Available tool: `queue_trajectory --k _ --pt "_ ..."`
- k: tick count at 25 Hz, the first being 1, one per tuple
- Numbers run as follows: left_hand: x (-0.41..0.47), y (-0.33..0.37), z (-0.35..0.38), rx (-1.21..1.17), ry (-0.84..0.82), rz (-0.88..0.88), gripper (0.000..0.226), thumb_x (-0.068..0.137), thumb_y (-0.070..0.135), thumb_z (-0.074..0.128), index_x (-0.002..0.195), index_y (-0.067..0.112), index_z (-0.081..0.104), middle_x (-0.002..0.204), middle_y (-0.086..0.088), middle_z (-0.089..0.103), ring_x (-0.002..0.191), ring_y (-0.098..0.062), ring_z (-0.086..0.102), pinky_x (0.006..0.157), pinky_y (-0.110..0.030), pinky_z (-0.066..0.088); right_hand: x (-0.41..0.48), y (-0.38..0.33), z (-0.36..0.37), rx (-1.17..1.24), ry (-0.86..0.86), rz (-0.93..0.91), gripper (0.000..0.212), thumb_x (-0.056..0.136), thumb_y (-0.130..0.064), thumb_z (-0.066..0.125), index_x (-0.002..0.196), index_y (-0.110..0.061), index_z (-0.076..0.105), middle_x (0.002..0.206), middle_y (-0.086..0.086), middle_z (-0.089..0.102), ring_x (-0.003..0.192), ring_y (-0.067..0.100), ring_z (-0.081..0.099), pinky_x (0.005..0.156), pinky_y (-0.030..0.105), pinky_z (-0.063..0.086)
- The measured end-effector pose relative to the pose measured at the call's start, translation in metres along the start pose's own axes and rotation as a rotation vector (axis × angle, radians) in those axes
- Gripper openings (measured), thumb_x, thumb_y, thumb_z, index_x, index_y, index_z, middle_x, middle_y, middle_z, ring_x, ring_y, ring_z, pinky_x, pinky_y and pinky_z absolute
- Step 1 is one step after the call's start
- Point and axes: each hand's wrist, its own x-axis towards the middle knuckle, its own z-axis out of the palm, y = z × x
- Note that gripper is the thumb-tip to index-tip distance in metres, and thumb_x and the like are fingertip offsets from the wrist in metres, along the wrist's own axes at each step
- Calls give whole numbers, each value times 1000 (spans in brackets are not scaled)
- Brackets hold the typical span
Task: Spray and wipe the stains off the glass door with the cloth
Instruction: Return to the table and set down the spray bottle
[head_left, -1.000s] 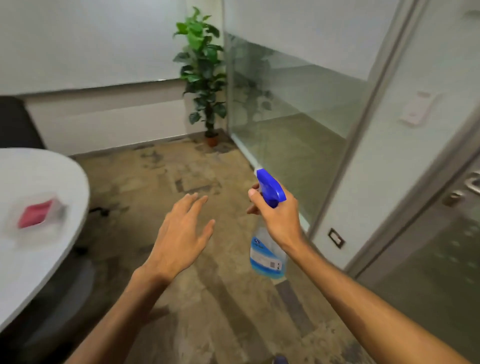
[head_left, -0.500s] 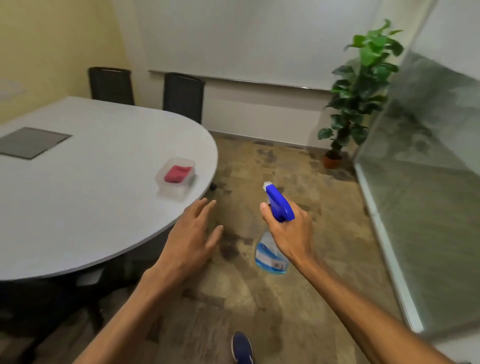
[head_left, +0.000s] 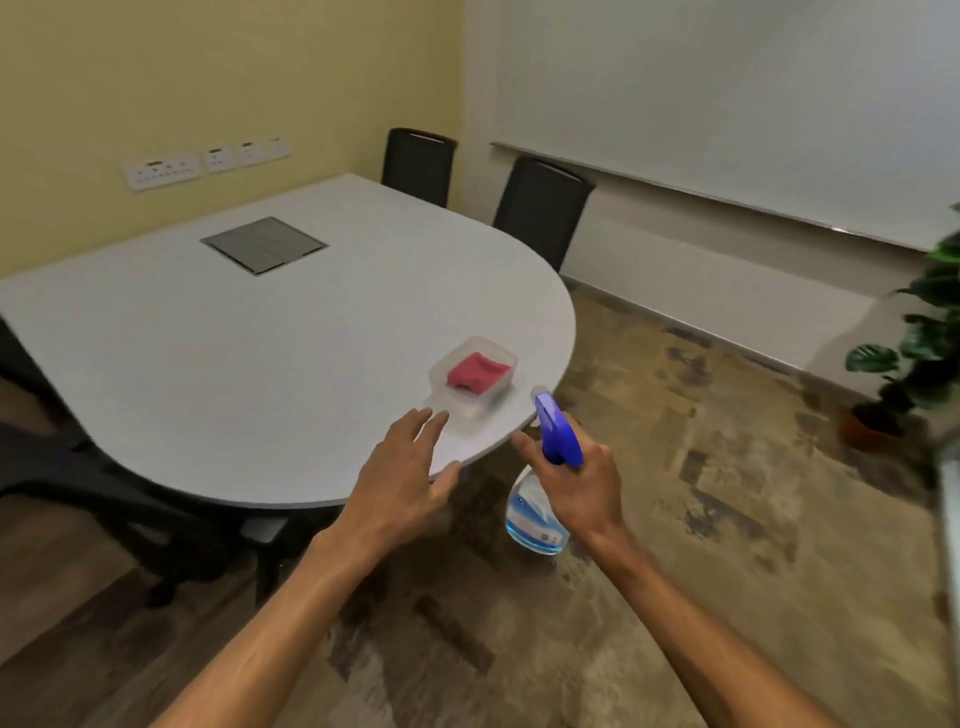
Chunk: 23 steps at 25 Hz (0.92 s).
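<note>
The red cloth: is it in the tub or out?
In. The cloth lies bunched inside the clear tub on the table.

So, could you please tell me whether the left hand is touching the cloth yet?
Apart. The head view shows the open left hand short of the container, with the cloth lying inside it, beyond the fingertips.

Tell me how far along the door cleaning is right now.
Early stage. Done: the spray bottle is picked up, gripped in the right hand. In hand: the open left hand reaches over the table edge toward the red cloth lying in its clear container. Left: taking the cloth, spraying and wiping; the glass door is out of view.
</note>
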Motion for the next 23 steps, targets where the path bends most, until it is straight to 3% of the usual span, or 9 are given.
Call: queue_trajectory --k 6,10,14,23 --pt "50 -39 7 33 -9 -170 66 99 52 48 157 32 23 169 3 15 154 -20 20 124 -46 29 77 8 63 89 -208 42 30 82 -44 81 93 -24 60 62 -11 58 52 5 56 55 10 45" --pt "84 -69 13 28 -23 -227 67 98 55 47 156 35 22 169 5 11 155 -20 18 124 -46 29 123 10 111 99 -257 36 44 77 -58 73 99 -22 60 77 -3 67 64 13 61 66 24 55" --pt "128 -103 15 29 -30 -267 68 98 55 47 157 36 18 170 6 6 156 -20 15 125 -45 26 171 21 170 102 -248 10 35 83 -47 79 100 -26 57 83 4 69 71 25 67 72 33 59" --pt "223 -182 14 6 -87 -286 73 101 49 46 160 28 9 171 0 0 158 -22 3 128 -45 13 266 55 282 1 -273 31 37 91 -33 77 115 -10 61 90 9 72 80 31 68 77 47 63"
